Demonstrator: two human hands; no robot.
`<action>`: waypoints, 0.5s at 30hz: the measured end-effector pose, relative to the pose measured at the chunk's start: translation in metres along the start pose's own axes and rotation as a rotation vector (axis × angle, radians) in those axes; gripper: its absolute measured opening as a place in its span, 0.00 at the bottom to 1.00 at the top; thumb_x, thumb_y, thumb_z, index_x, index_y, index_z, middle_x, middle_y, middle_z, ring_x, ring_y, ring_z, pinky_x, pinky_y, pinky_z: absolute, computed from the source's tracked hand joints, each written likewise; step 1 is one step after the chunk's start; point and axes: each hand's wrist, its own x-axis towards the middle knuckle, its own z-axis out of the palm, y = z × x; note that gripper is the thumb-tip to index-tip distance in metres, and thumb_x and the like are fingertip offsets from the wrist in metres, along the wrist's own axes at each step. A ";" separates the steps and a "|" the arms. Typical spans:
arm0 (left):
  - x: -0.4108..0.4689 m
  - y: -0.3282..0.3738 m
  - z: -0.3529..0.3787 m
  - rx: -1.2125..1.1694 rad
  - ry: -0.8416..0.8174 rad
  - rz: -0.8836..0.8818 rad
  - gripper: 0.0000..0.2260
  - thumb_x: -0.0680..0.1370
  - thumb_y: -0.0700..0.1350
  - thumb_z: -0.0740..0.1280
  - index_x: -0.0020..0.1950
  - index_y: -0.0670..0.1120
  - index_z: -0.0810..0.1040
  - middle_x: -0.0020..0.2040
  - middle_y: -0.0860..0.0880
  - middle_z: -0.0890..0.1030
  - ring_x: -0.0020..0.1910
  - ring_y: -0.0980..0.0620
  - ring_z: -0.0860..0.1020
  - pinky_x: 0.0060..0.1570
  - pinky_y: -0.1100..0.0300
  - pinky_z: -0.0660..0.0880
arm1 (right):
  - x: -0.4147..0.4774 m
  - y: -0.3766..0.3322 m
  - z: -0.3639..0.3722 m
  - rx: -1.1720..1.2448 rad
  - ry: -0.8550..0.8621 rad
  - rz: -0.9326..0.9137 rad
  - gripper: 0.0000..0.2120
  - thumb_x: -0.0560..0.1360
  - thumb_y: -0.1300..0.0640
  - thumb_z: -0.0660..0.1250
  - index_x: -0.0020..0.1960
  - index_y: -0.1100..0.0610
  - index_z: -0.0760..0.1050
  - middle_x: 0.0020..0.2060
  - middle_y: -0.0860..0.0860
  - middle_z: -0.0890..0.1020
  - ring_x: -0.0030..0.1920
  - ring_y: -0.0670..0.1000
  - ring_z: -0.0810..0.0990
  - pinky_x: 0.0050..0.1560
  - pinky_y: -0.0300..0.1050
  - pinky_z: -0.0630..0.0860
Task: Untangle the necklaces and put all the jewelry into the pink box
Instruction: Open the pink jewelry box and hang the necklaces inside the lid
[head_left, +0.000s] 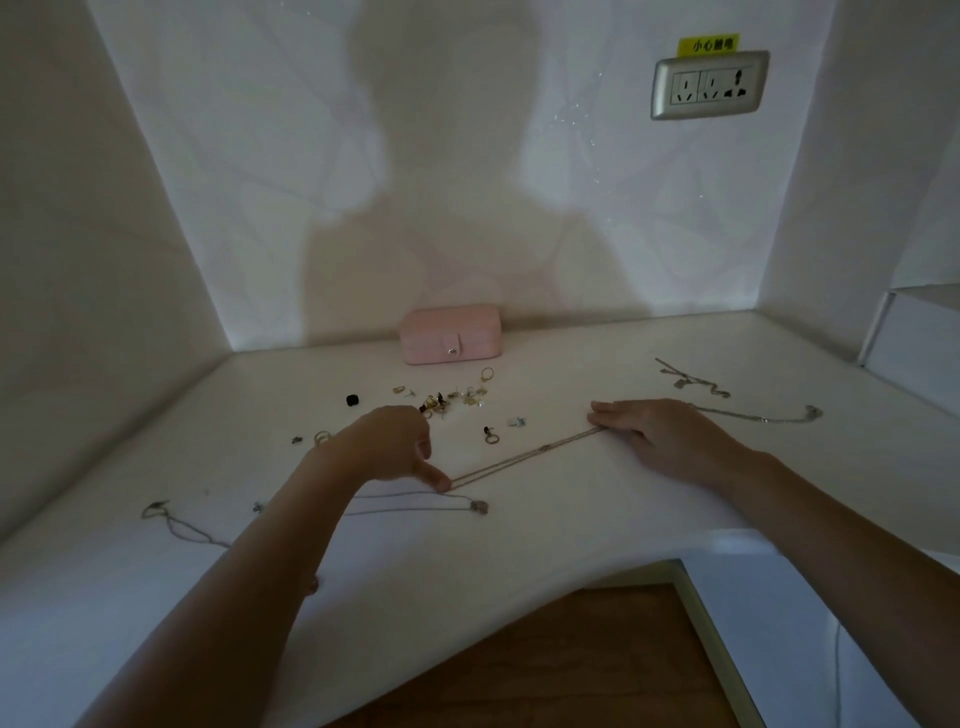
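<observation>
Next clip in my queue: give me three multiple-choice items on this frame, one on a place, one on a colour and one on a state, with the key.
1. Where does the pink box stand?
A. at the back of the counter, by the wall
B. at the counter's front edge
C. on the floor

2. What colour is the label above the wall socket?
A. red
B. yellow
C. blue

3. How does the necklace between the left hand and the right hand lie?
A. heaped in a pile
B. stretched straight on the counter
C. dangling in the air

Key:
1 A, it sits where the counter meets the wall.
2 B, the strip over the socket is yellow.
3 B, the chain runs straight from the left thumb to the right hand's flat fingers.
</observation>
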 end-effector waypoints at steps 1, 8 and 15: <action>0.000 -0.003 -0.002 0.002 -0.003 -0.010 0.21 0.71 0.54 0.73 0.57 0.42 0.77 0.57 0.47 0.76 0.55 0.50 0.73 0.54 0.62 0.67 | -0.001 -0.001 0.000 0.008 0.009 0.012 0.20 0.81 0.62 0.56 0.71 0.49 0.70 0.70 0.44 0.70 0.70 0.44 0.68 0.62 0.29 0.55; 0.009 -0.013 -0.001 0.061 0.058 -0.082 0.12 0.74 0.39 0.70 0.57 0.43 0.79 0.58 0.47 0.77 0.59 0.47 0.75 0.58 0.59 0.71 | -0.008 -0.011 0.000 -0.023 -0.018 0.040 0.21 0.81 0.62 0.56 0.72 0.49 0.69 0.71 0.44 0.69 0.70 0.46 0.68 0.68 0.36 0.59; 0.011 -0.016 0.006 0.100 0.144 -0.161 0.12 0.74 0.32 0.61 0.52 0.42 0.81 0.58 0.46 0.79 0.57 0.46 0.74 0.57 0.53 0.74 | -0.009 -0.018 -0.001 -0.096 -0.085 0.093 0.24 0.81 0.64 0.53 0.75 0.48 0.63 0.74 0.44 0.64 0.72 0.48 0.65 0.69 0.42 0.61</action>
